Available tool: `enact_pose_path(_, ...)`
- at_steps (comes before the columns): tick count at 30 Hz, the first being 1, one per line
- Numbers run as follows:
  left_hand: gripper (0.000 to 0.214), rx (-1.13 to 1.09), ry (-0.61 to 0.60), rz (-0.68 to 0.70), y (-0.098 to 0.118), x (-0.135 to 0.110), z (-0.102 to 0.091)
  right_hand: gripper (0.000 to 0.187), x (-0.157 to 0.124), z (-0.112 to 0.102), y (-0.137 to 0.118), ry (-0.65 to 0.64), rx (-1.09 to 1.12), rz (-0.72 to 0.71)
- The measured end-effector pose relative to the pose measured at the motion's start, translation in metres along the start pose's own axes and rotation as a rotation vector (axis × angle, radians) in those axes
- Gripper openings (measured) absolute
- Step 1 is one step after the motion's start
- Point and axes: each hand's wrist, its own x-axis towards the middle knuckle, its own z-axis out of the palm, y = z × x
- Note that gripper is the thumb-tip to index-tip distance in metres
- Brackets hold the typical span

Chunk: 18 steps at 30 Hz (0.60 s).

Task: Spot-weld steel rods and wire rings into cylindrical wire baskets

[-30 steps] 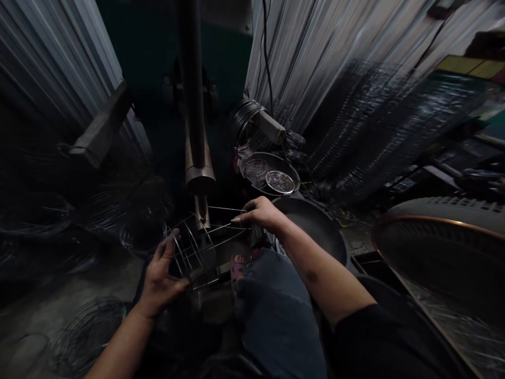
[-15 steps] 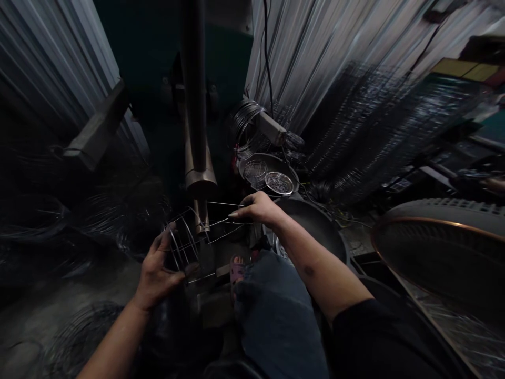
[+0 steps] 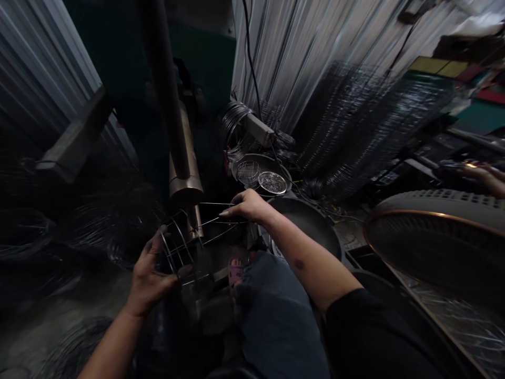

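Observation:
My left hand [image 3: 152, 271] is wrapped round the ringed end of a wire frame [image 3: 178, 239], made of thin bright hoops and long straight wires. Its thumb and fingers press on the hoops from below and from the left. With fingers pinched, my right hand [image 3: 246, 205] grips the frame's other end at the right. Between the hands, the frame lies across the lower tip of a copper-coloured metal rod [image 3: 194, 221], under a thicker metal cylinder [image 3: 186, 187]. Dim light hides the exact contact of wire and rod.
Beyond my right hand stands a round basin [image 3: 282, 163] holding a wire grid [image 3: 248, 172] and a shiny dish [image 3: 272, 182]. A second dark basin [image 3: 303, 221] sits nearer. Wire coils [image 3: 236, 123] hang behind. A round fan-like guard [image 3: 434, 247] and another person's hand [image 3: 485, 176] are at right.
The view has swung so that most things sit further left. Both hands keep their hold on the wire frame by the rod. Another person's hand shows more at the right edge.

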Motion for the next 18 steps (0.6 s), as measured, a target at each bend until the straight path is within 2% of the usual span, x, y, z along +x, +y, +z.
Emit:
enact_pose_path(5,0.097,-0.065,-0.007,-0.085,-0.003,0.0,0.001,0.041,0.002,0.001,-0.001,0.003,-0.002,-0.012)
enact_pose_path(10,0.099,-0.07,-0.007,-0.085,-0.003,0.0,0.001,0.043,0.002,0.0,0.002,0.037,0.01,-0.048)
enact_pose_path(18,0.099,-0.101,-0.026,-0.125,-0.003,0.0,0.002,0.042,0.001,0.006,0.037,0.123,0.244,-0.031)
